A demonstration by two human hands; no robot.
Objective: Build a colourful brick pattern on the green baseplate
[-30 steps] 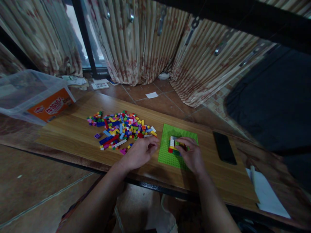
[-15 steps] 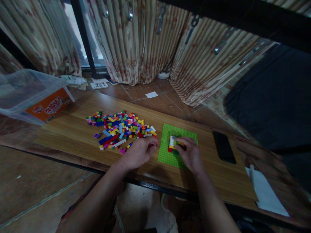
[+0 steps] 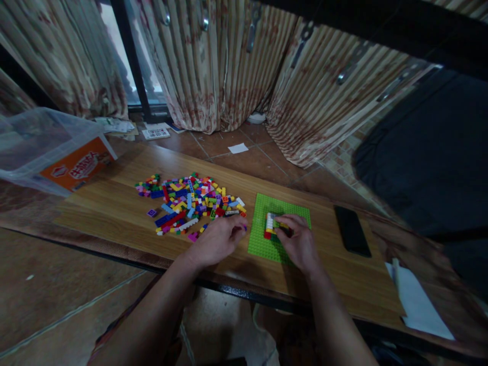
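A green baseplate (image 3: 261, 213) lies on the wooden board, and a small stack of toy bricks (image 3: 269, 224) in white, yellow and red stands on it. The fingers of my right hand (image 3: 298, 236) are closed at the stack's right side; they cover part of it, and which brick they grip is hidden. Left of the baseplate, my left hand (image 3: 223, 238) is closed in a pinch, with a small purple brick (image 3: 245, 228) showing at the fingertips. Beyond that hand spreads a pile of loose, many-coloured bricks (image 3: 190, 198).
A clear plastic box (image 3: 23, 170) with an orange label stands at the board's left end. To the right lie a black phone (image 3: 351, 231) and a white sheet of paper (image 3: 421, 302). Curtains (image 3: 229, 66) hang behind the wooden board (image 3: 145, 157).
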